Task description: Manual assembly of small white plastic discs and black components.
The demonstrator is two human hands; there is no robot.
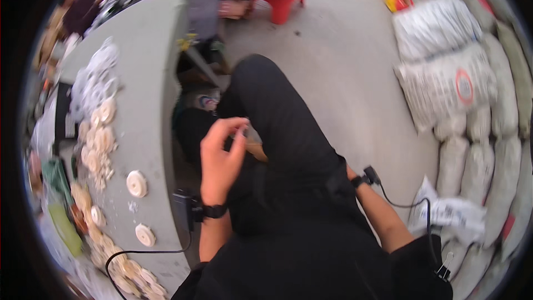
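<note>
Left hand [216,164] pinches narrowly, contents unclear; right hand [351,173], cannot tell. Pulling the thin black cable [150,251] could dislodge round cream discs [145,235].

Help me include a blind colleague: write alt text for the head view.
A raised left hand, thumb and index finger nearly meeting, beside black-clad legs; whether it holds anything is unclear, and the right hand is mostly hidden. At left, cream discs and white pieces lie on a grey table; at right, pale sacks are stacked.
</note>
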